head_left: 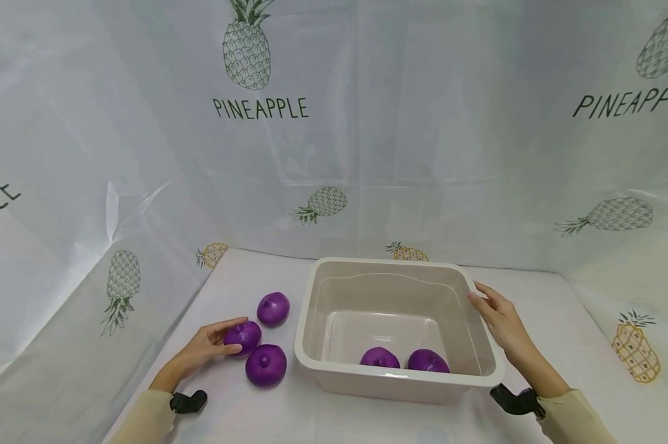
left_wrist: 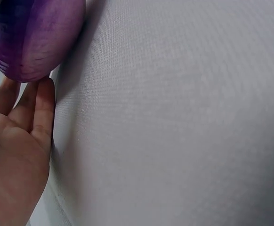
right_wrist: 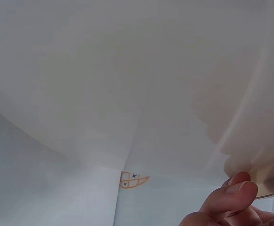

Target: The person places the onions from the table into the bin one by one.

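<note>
My left hand (head_left: 203, 346) grips a purple onion (head_left: 243, 337), thumb on its near side and fingers around its far side. The left wrist view shows this onion (left_wrist: 38, 37) close up at top left, against the fingertips. Two more onions lie beside it: one farther back (head_left: 273, 309), one nearer (head_left: 266, 365). To their right stands a beige plastic basin (head_left: 389, 370). Inside are two onions, one on the left (head_left: 380, 357) and one on the right (head_left: 428, 361), partly hidden by the front wall. My right hand (head_left: 500, 314) holds the basin's right rim.
A white cloth-covered table (head_left: 245, 419) lies under everything. Pale sheeting (head_left: 400, 142) with pineapple prints rises behind and along both sides. A dark band (head_left: 188, 402) sits on the left wrist, and a similar band (head_left: 517, 402) on the right.
</note>
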Demonstrator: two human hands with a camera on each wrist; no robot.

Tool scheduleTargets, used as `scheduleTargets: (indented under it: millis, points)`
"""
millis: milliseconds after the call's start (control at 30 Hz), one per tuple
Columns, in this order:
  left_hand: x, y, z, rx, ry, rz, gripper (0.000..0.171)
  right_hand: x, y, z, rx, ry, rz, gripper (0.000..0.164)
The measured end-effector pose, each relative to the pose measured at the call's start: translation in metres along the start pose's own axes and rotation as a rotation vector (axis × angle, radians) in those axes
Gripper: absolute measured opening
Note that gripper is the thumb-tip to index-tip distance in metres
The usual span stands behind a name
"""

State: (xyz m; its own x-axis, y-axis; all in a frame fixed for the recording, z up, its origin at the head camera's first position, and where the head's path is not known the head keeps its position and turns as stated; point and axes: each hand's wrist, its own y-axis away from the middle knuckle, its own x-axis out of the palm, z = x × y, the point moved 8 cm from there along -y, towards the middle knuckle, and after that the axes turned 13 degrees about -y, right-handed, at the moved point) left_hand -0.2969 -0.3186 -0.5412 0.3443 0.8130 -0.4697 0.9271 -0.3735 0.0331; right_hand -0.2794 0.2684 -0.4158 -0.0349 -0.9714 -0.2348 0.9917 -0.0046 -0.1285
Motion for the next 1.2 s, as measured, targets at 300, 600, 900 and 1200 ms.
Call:
scheduleTargets:
  millis: [300, 600, 900, 1200]
  points:
    - [-0.005, 0.003, -0.002, 0.007, -0.01, -0.019, 0.061, 0.001, 0.001, 0.001, 0.014, -0.003, 0.006, 0.055]
    - [-0.016, 0.004, -0.021, 0.044, -0.084, -0.033, 0.058, 0.001, 0.0, 0.0, 0.017, 0.011, 0.003, 0.056]
    - [-0.026, -0.012, -0.077, 0.178, -0.049, 0.061, 0.06, 0.001, 0.0, 0.001, 0.009, 0.033, 0.002, 0.055]
    - [-0.03, -0.04, -0.145, 0.267, 0.004, 0.167, 0.062, 0.0, -0.002, 0.002, 0.004, 0.036, 0.011, 0.054]
